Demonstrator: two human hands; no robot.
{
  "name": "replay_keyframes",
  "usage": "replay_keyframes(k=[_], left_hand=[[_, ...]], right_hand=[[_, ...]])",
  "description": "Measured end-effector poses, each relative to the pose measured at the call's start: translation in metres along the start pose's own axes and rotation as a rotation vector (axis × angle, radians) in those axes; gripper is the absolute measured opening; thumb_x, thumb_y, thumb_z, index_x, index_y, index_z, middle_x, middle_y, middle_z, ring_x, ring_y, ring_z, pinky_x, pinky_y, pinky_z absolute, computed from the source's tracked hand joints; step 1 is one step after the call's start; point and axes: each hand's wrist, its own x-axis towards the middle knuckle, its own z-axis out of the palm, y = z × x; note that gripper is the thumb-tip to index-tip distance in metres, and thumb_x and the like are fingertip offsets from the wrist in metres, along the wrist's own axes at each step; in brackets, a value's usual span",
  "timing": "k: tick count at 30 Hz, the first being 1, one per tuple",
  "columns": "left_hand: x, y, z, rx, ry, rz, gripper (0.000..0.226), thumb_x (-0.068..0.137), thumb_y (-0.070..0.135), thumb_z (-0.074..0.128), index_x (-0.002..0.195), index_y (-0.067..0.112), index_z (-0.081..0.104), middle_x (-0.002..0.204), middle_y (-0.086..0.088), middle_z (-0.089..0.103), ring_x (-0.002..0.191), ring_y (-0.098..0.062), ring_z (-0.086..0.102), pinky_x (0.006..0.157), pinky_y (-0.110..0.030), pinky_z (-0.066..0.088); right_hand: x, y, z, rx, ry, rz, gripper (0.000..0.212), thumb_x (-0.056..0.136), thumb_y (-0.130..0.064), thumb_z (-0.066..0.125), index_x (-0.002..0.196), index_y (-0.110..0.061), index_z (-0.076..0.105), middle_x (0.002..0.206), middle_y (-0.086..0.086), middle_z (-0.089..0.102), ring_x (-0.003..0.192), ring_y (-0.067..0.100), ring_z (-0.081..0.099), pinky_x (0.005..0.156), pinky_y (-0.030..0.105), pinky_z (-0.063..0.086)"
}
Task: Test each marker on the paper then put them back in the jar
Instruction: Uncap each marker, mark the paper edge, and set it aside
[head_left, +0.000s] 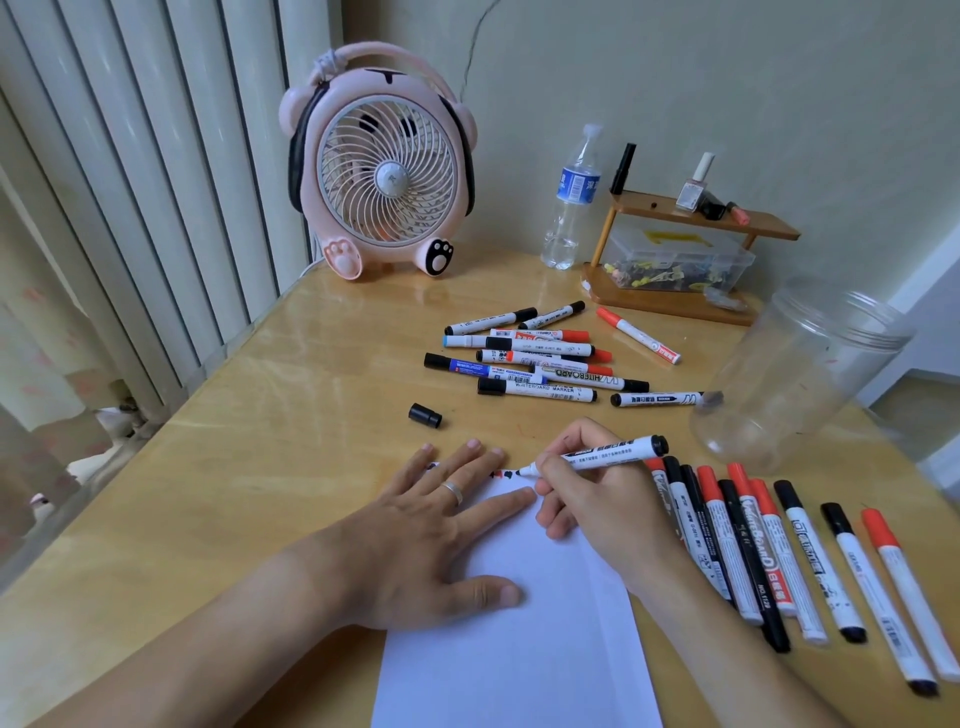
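My right hand (587, 499) grips an uncapped white marker (602, 454) with its tip on the top edge of the white paper (524, 639), beside small red and dark marks. Flat on the paper's upper left lies my left hand (447, 525), fingers spread. The marker's black cap (425, 415) lies loose on the table. A pile of several markers (540, 358) sits farther back. Another row of several markers (769, 556) lies to the right of the paper. The clear plastic jar (795, 374) stands at the right, tilted in view and with nothing visible inside.
A pink animal-shaped fan (379, 166) stands at the table's back. Beside it are a water bottle (571, 202) and a small wooden shelf (675, 249) with a clear box and small bottles. The wooden table's (260, 441) left edge runs along a radiator.
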Motion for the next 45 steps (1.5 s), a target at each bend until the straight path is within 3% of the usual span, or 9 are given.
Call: replay_keyframes(k=[25, 30, 37, 45], left_hand=[[0.0020, -0.0020, 0.0027, 0.003, -0.003, -0.011, 0.083, 0.091, 0.084, 0.023, 0.157, 0.051, -0.013, 0.166, 0.011, -0.031, 0.144, -0.003, -0.042, 0.123, -0.044, -0.019], [0.0023, -0.0012, 0.0022, 0.010, -0.009, -0.013, 0.083, 0.091, 0.084, 0.022, 0.157, 0.050, -0.013, 0.166, 0.010, -0.031, 0.144, -0.003, -0.042, 0.123, -0.044, -0.018], [0.0014, -0.0013, 0.0021, 0.004, -0.009, -0.011, 0.082, 0.091, 0.084, 0.022, 0.157, 0.050, -0.014, 0.166, 0.009, -0.031, 0.144, -0.004, -0.042, 0.123, -0.044, -0.019], [0.0015, -0.0009, 0.0017, 0.001, 0.000, -0.010, 0.082, 0.091, 0.084, 0.021, 0.157, 0.051, -0.015, 0.166, 0.010, -0.031, 0.143, -0.004, -0.042, 0.123, -0.045, -0.019]], right_hand=[[0.0008, -0.0002, 0.0011, -0.005, 0.042, 0.014, 0.010, 0.092, -0.004, 0.063, 0.083, -0.008, 0.061, 0.068, 0.018, 0.070, 0.056, 0.032, 0.068, 0.053, 0.035, 0.055], [0.0016, 0.0008, 0.0016, -0.026, 0.005, 0.015, 0.019, 0.094, -0.009, 0.065, 0.078, -0.019, 0.062, 0.070, 0.019, 0.070, 0.057, 0.033, 0.067, 0.055, 0.038, 0.056], [0.0019, -0.0003, 0.0013, -0.008, 0.027, 0.024, 0.009, 0.093, -0.004, 0.063, 0.084, -0.005, 0.061, 0.069, 0.016, 0.070, 0.054, 0.028, 0.066, 0.053, 0.037, 0.054], [0.0030, 0.0008, 0.0012, -0.021, 0.034, 0.032, 0.010, 0.093, -0.006, 0.063, 0.083, -0.007, 0.060, 0.068, 0.015, 0.070, 0.053, 0.029, 0.066, 0.054, 0.038, 0.055]])
